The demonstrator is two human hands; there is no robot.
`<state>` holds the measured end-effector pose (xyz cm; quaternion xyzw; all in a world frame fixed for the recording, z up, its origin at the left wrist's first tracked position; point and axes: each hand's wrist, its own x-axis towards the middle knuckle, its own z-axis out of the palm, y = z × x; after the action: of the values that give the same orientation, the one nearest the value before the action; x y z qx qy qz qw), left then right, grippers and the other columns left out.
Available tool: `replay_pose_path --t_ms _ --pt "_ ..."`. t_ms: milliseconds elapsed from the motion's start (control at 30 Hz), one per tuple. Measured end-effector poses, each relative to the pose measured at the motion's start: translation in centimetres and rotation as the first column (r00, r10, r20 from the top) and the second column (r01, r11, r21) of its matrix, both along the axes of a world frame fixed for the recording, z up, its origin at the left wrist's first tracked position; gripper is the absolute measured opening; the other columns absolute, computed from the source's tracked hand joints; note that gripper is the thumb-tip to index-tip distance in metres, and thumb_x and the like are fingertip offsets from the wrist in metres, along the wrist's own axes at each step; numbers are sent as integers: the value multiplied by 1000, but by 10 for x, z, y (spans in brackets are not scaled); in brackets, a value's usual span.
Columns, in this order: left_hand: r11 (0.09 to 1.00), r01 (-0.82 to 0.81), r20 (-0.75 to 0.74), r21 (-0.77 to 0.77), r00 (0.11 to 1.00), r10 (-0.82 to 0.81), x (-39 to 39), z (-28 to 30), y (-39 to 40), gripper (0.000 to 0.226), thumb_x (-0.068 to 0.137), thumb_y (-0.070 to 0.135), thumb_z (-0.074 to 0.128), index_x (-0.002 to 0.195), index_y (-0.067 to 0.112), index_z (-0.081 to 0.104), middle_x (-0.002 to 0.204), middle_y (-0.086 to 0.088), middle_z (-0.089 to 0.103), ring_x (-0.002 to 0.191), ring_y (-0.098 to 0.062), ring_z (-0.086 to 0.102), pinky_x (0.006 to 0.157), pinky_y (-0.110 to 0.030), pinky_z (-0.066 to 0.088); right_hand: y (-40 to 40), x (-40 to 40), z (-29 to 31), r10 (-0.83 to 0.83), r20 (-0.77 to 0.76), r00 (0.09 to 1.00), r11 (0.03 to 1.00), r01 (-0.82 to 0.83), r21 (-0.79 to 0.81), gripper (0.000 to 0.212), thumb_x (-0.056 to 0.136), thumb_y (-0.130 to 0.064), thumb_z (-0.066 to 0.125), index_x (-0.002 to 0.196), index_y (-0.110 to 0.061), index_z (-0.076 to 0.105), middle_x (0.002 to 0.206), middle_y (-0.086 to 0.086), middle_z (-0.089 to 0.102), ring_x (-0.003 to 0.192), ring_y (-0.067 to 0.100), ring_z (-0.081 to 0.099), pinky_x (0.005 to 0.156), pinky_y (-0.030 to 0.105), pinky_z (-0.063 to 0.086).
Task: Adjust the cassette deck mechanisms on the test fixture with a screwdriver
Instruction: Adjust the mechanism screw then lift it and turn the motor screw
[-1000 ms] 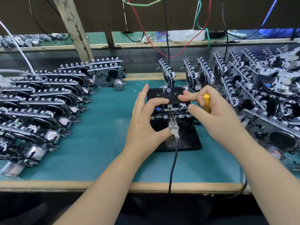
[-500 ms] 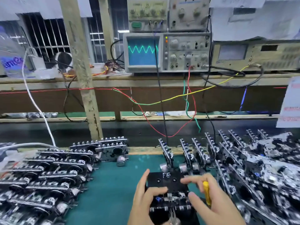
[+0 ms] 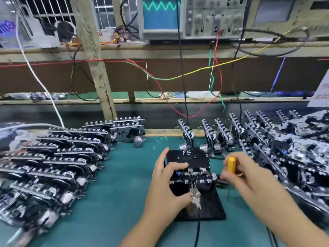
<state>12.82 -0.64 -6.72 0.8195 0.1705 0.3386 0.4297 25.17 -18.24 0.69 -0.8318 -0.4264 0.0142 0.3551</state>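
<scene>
A black test fixture [image 3: 211, 207] lies on the green mat in front of me, with a cassette deck mechanism [image 3: 194, 175] mounted on it and a black cassette marked "FE" [image 3: 188, 157] on top. My left hand [image 3: 165, 186] grips the mechanism's left side, thumb on the cassette and fingers curled near a clip [image 3: 195, 196] on a black cable. My right hand [image 3: 243, 177] is closed around a yellow-handled screwdriver [image 3: 231, 164] just right of the mechanism; its tip is hidden.
Rows of deck mechanisms [image 3: 53, 157] cover the mat's left side, and more mechanisms [image 3: 284, 150] are piled on the right and stand upright behind the fixture. Coloured wires [image 3: 178, 78] hang from a shelf carrying an oscilloscope [image 3: 160, 15] showing a green wave.
The view first rose to the shelf and oscilloscope, then came partly down again. My right hand with the screwdriver has drawn away from the cassette to the right. The left hand stays on the mechanism.
</scene>
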Motion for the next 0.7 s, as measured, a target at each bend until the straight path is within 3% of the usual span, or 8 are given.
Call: replay_pose_path --t_ms 67,100,167,267,467,700 --pt "1000 5 -9 20 1000 -4 1 1 3 69 64 23 93 108 60 56 155 42 8 142 17 19 101 4 18 4 -1 19 -53 129 990 967 19 254 22 94 -24 67 100 -38 50 86 -12 72 74 5 69 72 28 54" --pt "1000 -6 -27 22 1000 7 0 -1 3 69 65 22 93 108 59 56 156 39 8 143 15 20 102 2 19 7 -2 22 -29 121 992 935 -16 353 21 95 -23 66 102 -35 51 90 -14 73 79 4 71 74 22 54" --pt "1000 -5 -34 30 999 6 -2 -6 3 68 65 20 93 109 55 56 158 34 11 144 13 20 103 0 19 19 -5 27 131 -2 991 878 -115 465 21 96 -17 66 102 -31 52 94 -9 73 87 11 73 83 28 57" --pt "999 4 -15 40 1000 -4 -3 -9 2 66 65 17 93 108 52 58 157 30 14 142 16 19 105 0 20 39 -11 26 278 -106 955 857 -196 476 20 91 -14 65 102 -25 52 92 0 73 87 20 73 81 40 60" --pt "1000 10 0 28 1000 -10 -3 -7 2 66 64 20 94 106 54 56 162 19 18 142 17 18 104 1 22 55 -14 20 270 -21 963 863 -232 448 15 98 -8 61 107 -16 50 83 -1 73 81 16 73 74 35 62" --pt "1000 12 -20 20 1000 -12 -3 -5 1 68 65 20 94 104 58 53 162 21 16 145 9 20 108 -7 27 60 -14 23 338 -53 940 812 -263 521 16 98 -4 58 105 -14 48 84 5 68 82 19 72 72 27 59"
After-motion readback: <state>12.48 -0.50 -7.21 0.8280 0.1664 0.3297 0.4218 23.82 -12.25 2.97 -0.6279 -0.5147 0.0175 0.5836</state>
